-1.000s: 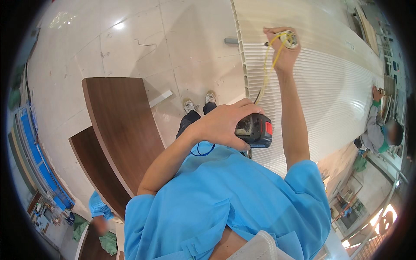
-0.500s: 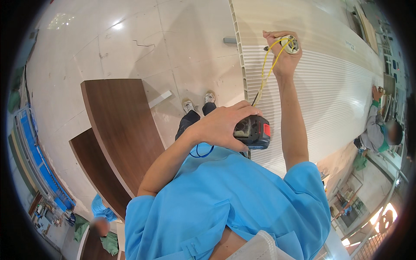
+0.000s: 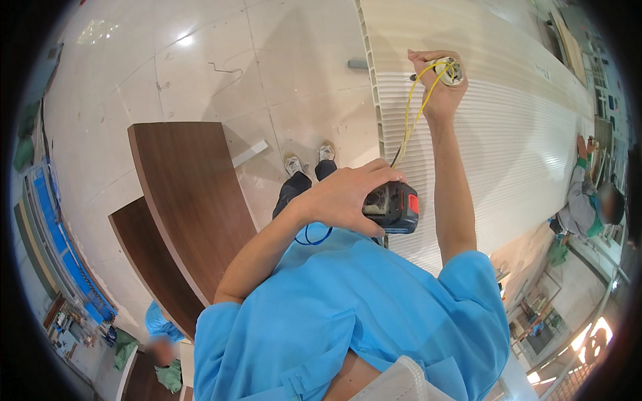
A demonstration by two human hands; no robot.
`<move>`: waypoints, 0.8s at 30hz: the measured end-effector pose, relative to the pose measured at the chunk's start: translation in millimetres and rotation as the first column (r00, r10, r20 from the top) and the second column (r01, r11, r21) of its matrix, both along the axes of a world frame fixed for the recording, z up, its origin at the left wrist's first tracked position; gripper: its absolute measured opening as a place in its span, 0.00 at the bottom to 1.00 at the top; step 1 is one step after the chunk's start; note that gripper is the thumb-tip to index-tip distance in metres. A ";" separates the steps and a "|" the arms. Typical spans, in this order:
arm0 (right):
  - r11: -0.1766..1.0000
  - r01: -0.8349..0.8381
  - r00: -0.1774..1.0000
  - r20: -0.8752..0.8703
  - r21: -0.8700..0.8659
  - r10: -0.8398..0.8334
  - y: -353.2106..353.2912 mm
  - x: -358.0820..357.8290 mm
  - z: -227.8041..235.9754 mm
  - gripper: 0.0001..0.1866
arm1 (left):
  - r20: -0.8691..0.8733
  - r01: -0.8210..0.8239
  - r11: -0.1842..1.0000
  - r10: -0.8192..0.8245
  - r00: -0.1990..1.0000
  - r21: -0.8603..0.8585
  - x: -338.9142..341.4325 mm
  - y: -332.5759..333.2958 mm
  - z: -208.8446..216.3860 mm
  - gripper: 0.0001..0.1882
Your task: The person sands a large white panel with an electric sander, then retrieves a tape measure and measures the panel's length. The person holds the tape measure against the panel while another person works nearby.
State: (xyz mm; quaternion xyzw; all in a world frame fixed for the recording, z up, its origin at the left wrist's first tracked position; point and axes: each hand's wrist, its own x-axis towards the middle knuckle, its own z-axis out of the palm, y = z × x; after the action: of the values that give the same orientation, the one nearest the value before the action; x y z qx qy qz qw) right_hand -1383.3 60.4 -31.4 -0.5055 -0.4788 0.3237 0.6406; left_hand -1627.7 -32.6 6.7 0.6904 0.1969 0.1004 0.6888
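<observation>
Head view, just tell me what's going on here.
A person in a blue shirt has both hands full. The left hand grips a black block with a red tab, probably a battery pack. The right hand, out over a ribbed whitish panel, holds a pale round object; a yellow cord runs from there toward the left hand. Brown boards stand at left; another person is beside the panel's far right edge.

The right hand (image 3: pixel 444 97) has shifted slightly nearer the blue shirt (image 3: pixel 361 287); the whitish round piece (image 3: pixel 452 71) too.
</observation>
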 end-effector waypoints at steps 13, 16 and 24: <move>1.000 -0.014 0.998 -0.067 -0.006 0.013 -1.5 4.2 -7.8 0.09 | 0.008 -0.008 1.000 0.007 1.000 0.022 2.6 -0.6 2.7 0.46; 0.999 0.004 1.000 0.030 -0.042 -0.003 -2.0 1.5 -11.8 0.08 | -0.003 0.009 1.000 -0.009 1.000 0.012 6.9 1.3 3.2 0.46; 0.999 -0.019 1.000 0.009 0.037 0.018 6.0 7.6 -1.1 0.08 | 0.013 -0.008 1.000 0.008 1.000 -0.005 1.1 1.6 0.9 0.47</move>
State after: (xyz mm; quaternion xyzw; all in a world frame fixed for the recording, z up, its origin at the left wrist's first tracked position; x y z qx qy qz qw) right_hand -1375.8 66.4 -32.5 -0.4903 -0.4922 0.3185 0.6449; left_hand -1626.6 -30.9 7.6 0.6872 0.1955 0.1074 0.6914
